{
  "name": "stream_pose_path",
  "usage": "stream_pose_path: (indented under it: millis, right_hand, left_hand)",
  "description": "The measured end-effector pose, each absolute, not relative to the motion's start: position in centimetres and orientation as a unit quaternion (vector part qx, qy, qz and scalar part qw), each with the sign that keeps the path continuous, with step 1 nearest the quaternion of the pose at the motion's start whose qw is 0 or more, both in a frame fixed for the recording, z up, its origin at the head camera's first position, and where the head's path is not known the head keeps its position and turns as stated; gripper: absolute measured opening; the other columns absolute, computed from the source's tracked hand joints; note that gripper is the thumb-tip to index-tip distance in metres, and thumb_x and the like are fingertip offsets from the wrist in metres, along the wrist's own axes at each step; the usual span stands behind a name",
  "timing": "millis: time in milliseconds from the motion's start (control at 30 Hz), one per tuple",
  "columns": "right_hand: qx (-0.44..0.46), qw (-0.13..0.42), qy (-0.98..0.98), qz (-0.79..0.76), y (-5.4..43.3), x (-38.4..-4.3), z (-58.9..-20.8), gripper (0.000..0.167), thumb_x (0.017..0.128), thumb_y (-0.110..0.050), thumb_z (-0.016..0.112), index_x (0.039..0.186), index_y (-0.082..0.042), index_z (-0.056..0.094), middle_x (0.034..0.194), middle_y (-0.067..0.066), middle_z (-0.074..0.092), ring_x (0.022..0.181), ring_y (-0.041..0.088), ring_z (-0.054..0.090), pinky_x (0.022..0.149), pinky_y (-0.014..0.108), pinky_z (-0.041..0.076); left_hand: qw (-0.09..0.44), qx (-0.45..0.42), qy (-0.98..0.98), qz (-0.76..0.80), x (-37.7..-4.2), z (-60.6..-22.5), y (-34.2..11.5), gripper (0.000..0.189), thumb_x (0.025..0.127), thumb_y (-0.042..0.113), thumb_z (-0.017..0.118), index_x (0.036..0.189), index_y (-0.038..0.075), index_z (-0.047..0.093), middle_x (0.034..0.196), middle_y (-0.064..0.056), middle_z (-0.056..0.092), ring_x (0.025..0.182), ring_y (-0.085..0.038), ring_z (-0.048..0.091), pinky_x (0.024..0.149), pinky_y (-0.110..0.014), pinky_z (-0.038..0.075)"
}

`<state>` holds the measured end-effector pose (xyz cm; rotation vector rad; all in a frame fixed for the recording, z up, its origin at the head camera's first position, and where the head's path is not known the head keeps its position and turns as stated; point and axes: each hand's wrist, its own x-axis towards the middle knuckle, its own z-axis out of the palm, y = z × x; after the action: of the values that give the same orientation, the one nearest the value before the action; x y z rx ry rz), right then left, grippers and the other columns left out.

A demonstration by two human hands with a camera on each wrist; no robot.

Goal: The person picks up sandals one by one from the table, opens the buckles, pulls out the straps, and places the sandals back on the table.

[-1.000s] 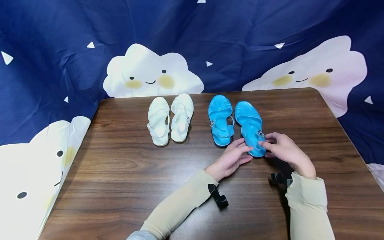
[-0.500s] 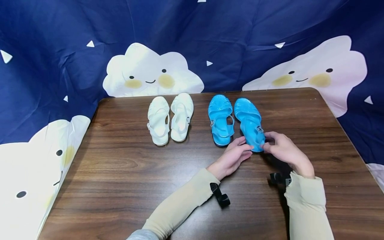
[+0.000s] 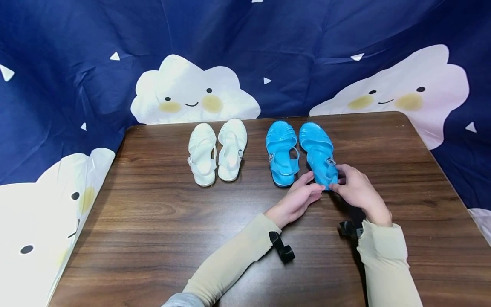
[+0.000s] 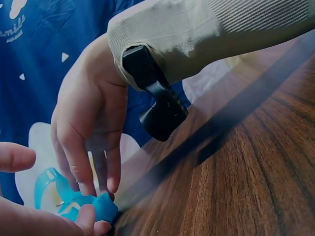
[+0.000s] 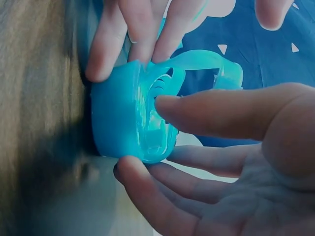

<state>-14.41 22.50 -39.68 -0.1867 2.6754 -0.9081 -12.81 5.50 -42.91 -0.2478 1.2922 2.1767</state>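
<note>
In the head view, a blue jelly sandal (image 3: 317, 149) lies on the table, toe to the back and heel toward me. My right hand (image 3: 358, 187) holds its heel from the right; the right wrist view shows the thumb (image 5: 206, 113) over the inside of the heel and the fingers along the outer side. From the left, my left hand (image 3: 297, 198) touches the heel with extended fingertips, its thumb (image 4: 17, 157) raised off the sandal. A matching blue sandal (image 3: 281, 153) stands just left, buckle on its outer side.
A pair of white sandals, the left one (image 3: 202, 155) and the right one (image 3: 232, 149), stands further left, toes to the back. Everything rests on a brown wooden table (image 3: 153, 238). A blue curtain (image 3: 291, 51) with clouds hangs behind it. Black camera mounts are on both wrists.
The right blue sandal has slid away from me toward the back, level with its mate. Both hands stay at its heel, the right moving forward and slightly left with it.
</note>
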Motion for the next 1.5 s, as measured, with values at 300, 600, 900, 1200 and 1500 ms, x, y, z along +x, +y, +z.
stream_pose_path:
  millis: [300, 600, 900, 1200, 1500]
  right_hand:
    - [-0.062, 0.133, 0.941, -0.306, 22.1, -14.3, -40.1, 0.062, 0.091, -0.01, 0.062, 0.139, 0.015, 0.032, 0.126, 0.035, 0.046, 0.099, 0.043, 0.056, 0.081, 0.053, 0.051]
    - [-0.045, 0.117, 0.945, -0.301, 21.6, -14.3, -40.3, 0.061, 0.092, -0.011, 0.06, 0.139, 0.016, 0.031, 0.128, 0.038, 0.041, 0.105, 0.048, 0.047, 0.092, 0.064, 0.041]
    - [-0.03, 0.117, 0.947, -0.299, 21.4, -14.3, -40.4, 0.061, 0.094, -0.015, 0.057, 0.14, 0.015, 0.03, 0.131, 0.039, 0.039, 0.111, 0.05, 0.043, 0.097, 0.068, 0.036]
    - [-0.022, 0.117, 0.948, -0.295, 21.3, -14.4, -40.5, 0.066, 0.093, -0.019, 0.06, 0.141, 0.014, 0.028, 0.13, 0.038, 0.039, 0.11, 0.05, 0.043, 0.096, 0.067, 0.037]
    - [-0.022, 0.12, 0.945, -0.302, 21.3, -14.4, -40.4, 0.067, 0.093, -0.019, 0.06, 0.141, 0.015, 0.027, 0.132, 0.038, 0.038, 0.112, 0.05, 0.042, 0.097, 0.067, 0.037]
  left_hand:
    - [0.316, -0.069, 0.48, 0.815, -13.1, -43.0, 5.3, 0.071, 0.092, 0.004, 0.057, 0.153, 0.01, 0.022, 0.159, -0.002, 0.024, 0.134, -0.023, 0.043, 0.115, -0.043, 0.031]
    - [0.326, -0.06, 0.483, 0.81, -13.4, -42.9, 5.3, 0.071, 0.093, 0.006, 0.057, 0.154, 0.011, 0.021, 0.159, 0.0, 0.022, 0.135, -0.023, 0.042, 0.116, -0.044, 0.03]
    - [0.333, -0.057, 0.493, 0.802, -13.5, -42.9, 5.4, 0.073, 0.093, 0.007, 0.057, 0.154, 0.011, 0.017, 0.161, -0.001, 0.018, 0.136, -0.023, 0.041, 0.116, -0.044, 0.031]
    - [0.335, -0.059, 0.494, 0.8, -13.5, -42.8, 5.4, 0.075, 0.093, 0.007, 0.057, 0.155, 0.011, 0.015, 0.161, -0.001, 0.018, 0.135, -0.023, 0.042, 0.116, -0.043, 0.03]
    - [0.331, -0.059, 0.499, 0.799, -13.4, -42.9, 5.3, 0.073, 0.092, 0.006, 0.058, 0.154, 0.012, 0.019, 0.161, -0.001, 0.019, 0.135, -0.021, 0.043, 0.115, -0.043, 0.032]
